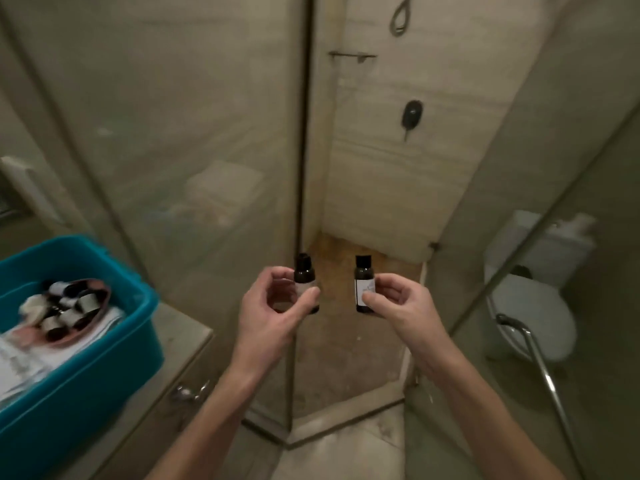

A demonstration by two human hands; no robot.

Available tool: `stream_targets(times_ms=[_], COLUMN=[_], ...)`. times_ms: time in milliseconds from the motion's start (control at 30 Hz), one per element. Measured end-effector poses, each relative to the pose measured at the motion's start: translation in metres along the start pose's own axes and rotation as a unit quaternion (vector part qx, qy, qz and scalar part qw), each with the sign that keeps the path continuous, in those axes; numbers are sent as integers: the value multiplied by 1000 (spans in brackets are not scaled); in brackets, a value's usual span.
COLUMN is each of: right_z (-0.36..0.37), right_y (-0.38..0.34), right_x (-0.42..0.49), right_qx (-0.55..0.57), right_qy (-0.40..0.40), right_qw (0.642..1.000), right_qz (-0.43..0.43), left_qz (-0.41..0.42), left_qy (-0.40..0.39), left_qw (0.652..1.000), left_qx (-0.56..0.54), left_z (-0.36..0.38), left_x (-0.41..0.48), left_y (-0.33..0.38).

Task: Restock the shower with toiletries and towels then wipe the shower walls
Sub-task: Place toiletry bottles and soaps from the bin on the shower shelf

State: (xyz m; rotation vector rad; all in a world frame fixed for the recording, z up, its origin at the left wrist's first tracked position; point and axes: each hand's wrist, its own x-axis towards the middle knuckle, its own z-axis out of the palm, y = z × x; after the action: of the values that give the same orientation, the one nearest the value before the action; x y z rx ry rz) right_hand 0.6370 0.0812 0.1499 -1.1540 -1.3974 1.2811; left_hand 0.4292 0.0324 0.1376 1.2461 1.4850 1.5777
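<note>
Left bottle (304, 271) pinched by left grip (273, 306) | right bottle (363, 282) pinched by right grip (403, 306) | we should carry both upright to upper-centre shelf (351, 57).

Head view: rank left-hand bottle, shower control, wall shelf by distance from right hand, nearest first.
1. left-hand bottle, just left of the right hand.
2. shower control, on the back wall.
3. wall shelf, higher up that wall.

Body in view: left hand (270, 313) and right hand (407, 308), both bare. Left forearm (221, 403) and right forearm (485, 407) also bare, from the wrist down to the bottom frame edge. Any clothing sits out of frame. Dim light and slight blur hide finer detail.
</note>
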Motion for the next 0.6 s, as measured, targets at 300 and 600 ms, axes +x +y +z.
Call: stream_targets(times_ms=[300, 600], right_z=[-121, -167], right_y=[15, 19], right_x=[4, 96], right_qx=[61, 80], right_qy=[105, 148], right_qw=[993, 986], right_qz=[9, 1], left_qz=[-28, -2], left_qy=[-53, -50], left_qw=[998, 998], left_qx=[-1, 43], left_z=[150, 234], left_x=[-9, 85], left_y=[16, 3])
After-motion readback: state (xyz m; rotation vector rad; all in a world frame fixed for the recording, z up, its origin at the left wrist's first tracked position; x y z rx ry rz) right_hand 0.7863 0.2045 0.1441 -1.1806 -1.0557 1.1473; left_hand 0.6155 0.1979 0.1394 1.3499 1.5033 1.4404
